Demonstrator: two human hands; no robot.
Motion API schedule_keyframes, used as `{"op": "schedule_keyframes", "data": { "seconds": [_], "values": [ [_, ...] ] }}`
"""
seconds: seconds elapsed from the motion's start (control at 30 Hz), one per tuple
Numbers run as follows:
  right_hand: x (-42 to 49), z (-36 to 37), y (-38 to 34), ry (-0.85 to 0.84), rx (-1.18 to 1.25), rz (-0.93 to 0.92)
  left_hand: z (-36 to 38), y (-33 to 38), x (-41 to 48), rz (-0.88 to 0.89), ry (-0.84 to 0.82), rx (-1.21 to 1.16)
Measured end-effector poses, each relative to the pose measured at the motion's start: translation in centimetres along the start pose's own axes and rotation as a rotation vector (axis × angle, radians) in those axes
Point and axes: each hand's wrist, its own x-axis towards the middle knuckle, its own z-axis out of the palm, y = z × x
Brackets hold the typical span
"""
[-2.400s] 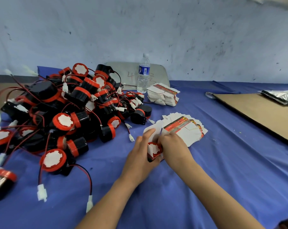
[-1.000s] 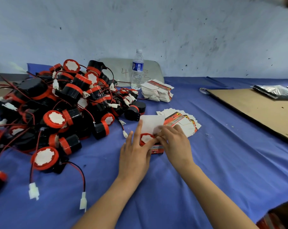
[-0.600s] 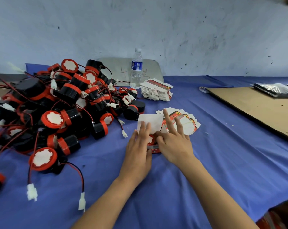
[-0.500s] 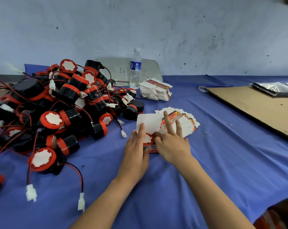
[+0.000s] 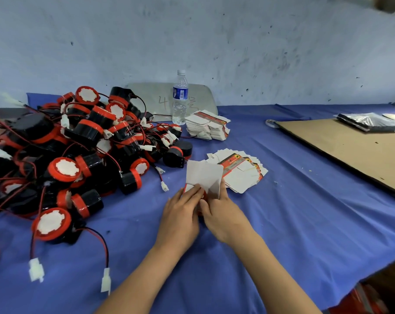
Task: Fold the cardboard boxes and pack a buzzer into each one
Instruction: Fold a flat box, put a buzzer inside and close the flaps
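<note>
At mid-frame on the worktop (image 5: pixel 293 223) I see the left hand (image 5: pixel 180 215) pressing straight fingers (image 5: pixel 193 192) on a flap of the cardboard box (image 5: pixel 203 175) while the right hand (image 5: pixel 223 214) grips its side.

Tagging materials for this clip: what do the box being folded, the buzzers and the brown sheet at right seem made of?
Box: thin printed card, white matte inside; its flaps crease sharply.
Buzzers: likely moulded plastic, glossy black bodies with red rims.
Brown sheet: probably corrugated cardboard, dull and flat; its edge too small to confirm.
</note>
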Motion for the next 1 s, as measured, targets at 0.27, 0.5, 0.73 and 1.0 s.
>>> {"op": "schedule_keyframes", "data": {
  "seconds": [0.27,0.5,0.73,1.0],
  "values": [
    [-1.2,3.8,1.1,0.541,0.277,-0.109,-0.4,0.5,-0.3,0.08,0.06,-0.122],
    [-1.9,3.0,1.4,0.645,1.057,-0.041,-0.3,0.4,0.0,0.044,0.1,-0.201],
    [-1.5,2.7,2.5,0.45,1.294,-0.023,-1.2,1.1,-0.5,-0.005,0.051,-0.441],
    [-1.6,2.6,2.4,0.381,1.321,-0.086,-1.1,1.7,-0.5,-0.021,0.052,-0.446]
  ]
}}
